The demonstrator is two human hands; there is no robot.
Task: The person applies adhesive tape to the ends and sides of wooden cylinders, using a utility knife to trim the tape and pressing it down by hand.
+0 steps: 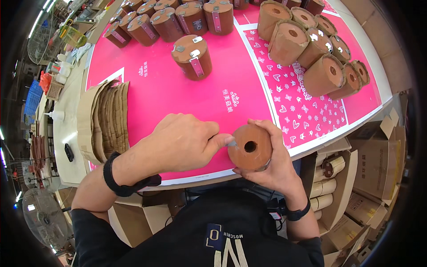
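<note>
A brown round canister (262,153) with a dark hole in the middle of its end face is tilted toward me near the table's front edge. My right hand (278,164) wraps round its right side and underside. At the canister's left rim is my left hand (191,142), closed, with the thumb pressed by a small pale grey patch; what the fingers pinch, if anything, is hidden. Farther off, a finished-looking brown canister (192,58) with metal fittings and a pink strap stands alone on the pink sheet (164,95).
At the left lies a stack of brown paper sheets (106,120). Rows of strapped canisters (191,18) stand at the back, and several paper-wrapped canisters (289,42) at the right. Below the table's right edge, an open carton (347,191) holds pale cylinders.
</note>
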